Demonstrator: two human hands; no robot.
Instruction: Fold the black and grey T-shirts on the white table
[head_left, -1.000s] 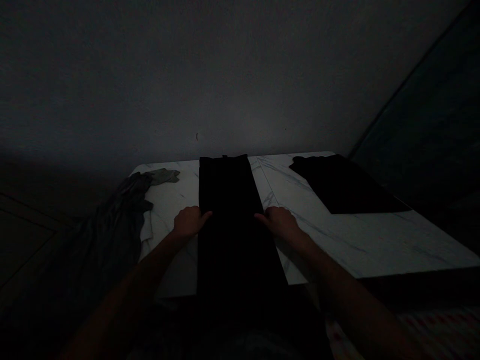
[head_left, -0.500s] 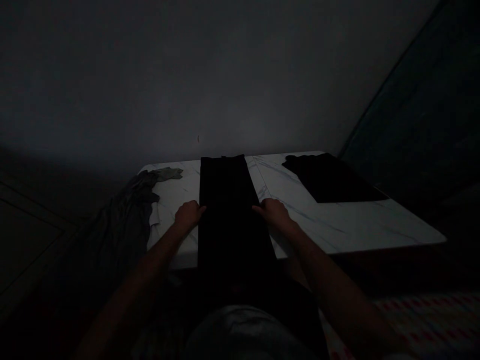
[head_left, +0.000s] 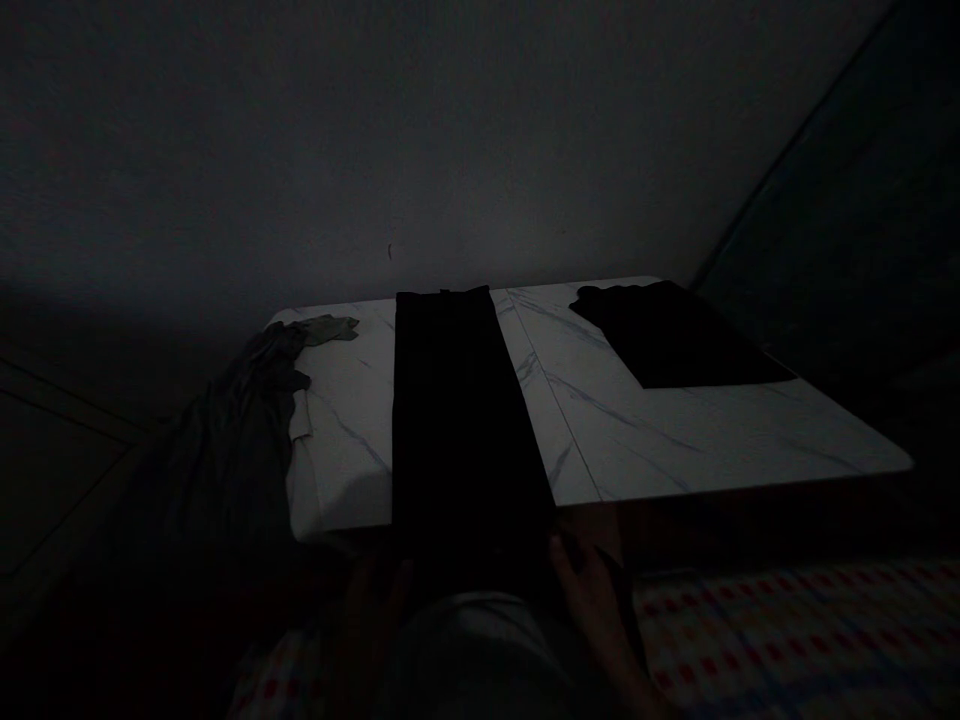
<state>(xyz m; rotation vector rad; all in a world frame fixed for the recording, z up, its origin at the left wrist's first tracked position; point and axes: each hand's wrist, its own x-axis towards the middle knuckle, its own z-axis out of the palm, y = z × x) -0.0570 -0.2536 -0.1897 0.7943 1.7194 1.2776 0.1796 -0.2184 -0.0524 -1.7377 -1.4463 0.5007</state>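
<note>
The black garment lies lengthwise across the table, reaching its near edge; the left hand and right hand flank that end, seemingly straightening it; whether their fingers pinch it, I cannot tell. Next probably calls for an even grip.

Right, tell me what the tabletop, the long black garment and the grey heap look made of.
Tabletop: white with grey veins, so marble or a marble-look laminate, apparently smooth.
Long black garment: fabric, apparently matt: hangs over the edge, shows no shine; weave indistinct.
Grey heap: soft cloth, probably thin, from its loose folds.
</note>
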